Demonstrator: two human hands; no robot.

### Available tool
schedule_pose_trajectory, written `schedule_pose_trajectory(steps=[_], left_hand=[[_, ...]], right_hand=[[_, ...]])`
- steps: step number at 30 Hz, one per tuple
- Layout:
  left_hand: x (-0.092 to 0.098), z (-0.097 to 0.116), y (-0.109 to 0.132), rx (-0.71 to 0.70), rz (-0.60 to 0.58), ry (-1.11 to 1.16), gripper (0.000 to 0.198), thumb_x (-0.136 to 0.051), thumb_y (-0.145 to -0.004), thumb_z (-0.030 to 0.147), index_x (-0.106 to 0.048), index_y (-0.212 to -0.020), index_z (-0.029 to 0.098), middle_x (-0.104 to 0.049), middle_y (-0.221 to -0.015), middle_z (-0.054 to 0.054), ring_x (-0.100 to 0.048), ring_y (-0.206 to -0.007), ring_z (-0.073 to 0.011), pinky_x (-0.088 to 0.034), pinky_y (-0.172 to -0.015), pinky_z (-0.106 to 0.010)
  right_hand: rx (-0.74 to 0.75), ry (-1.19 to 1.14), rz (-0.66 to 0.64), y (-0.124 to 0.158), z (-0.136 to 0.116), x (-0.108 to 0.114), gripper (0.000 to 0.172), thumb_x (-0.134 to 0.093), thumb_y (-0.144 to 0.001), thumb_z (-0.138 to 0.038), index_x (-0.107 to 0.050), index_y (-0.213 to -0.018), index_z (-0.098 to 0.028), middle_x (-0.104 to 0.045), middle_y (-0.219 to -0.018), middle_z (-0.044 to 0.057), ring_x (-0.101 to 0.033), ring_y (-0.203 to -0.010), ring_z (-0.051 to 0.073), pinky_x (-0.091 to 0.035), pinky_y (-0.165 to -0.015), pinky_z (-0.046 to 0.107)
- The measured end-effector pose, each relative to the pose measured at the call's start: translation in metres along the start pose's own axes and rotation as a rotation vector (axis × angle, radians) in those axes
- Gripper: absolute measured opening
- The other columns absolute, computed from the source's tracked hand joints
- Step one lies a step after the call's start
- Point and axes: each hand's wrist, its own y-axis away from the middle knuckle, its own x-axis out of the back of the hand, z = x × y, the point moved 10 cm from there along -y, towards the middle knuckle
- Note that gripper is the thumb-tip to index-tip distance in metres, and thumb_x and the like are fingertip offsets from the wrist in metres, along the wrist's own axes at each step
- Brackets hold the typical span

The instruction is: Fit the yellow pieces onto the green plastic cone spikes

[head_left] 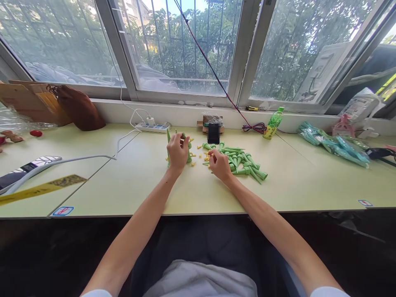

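Observation:
My left hand (178,152) is closed, its fingers curled around a green plastic spike (183,135) that shows only in part at the fingertips. Other green spikes stand upright beside and behind that hand, one tall pointed one (168,142) just to its left. My right hand (220,164) is pinched low over the table among small yellow plastic pieces (200,156); its fingertips hide whatever they hold. Directly right of it lies a loose pile of green cone-shaped spikes (238,157) with ribbed round ends, pointing in several directions. More yellow pieces lie between my hands.
Behind the hands, a black phone-like device (213,133) leans on a small cardboard box (204,123). A green-labelled bottle (274,123) and a power strip (154,127) stand along the window wall. Bagged items (337,144) lie right; a brown pouch (79,108) and white cable (74,159) lie left.

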Motion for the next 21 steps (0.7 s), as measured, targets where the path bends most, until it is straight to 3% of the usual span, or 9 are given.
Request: schedule_pose_trajectory(steps=[10,21], left_hand=[[-0.002,-0.004,-0.001,0.010,-0.006,0.005,0.018,-0.057,-0.096,0.038,-0.062,-0.097,0.020,-0.066,-0.085,-0.004,-0.063,-0.071,-0.0157,-0.051,-0.070,-0.029],[-0.015,-0.005,-0.005,-0.003,-0.059,-0.032,0.012,-0.059,-0.094,0.031,-0.064,-0.092,0.020,-0.066,-0.081,-0.005,-0.060,-0.068,-0.0169,-0.047,-0.069,-0.029]], right_hand=[[0.010,0.004,-0.003,0.000,0.002,-0.002,0.024,-0.038,-0.089,-0.021,-0.062,-0.093,-0.020,-0.050,-0.058,-0.003,-0.044,-0.052,0.016,-0.035,-0.058,0.026],[0.018,0.009,-0.008,-0.001,0.002,-0.003,0.024,-0.039,-0.088,-0.022,-0.063,-0.093,-0.020,-0.045,-0.054,-0.004,-0.043,-0.050,0.015,-0.034,-0.058,0.026]])
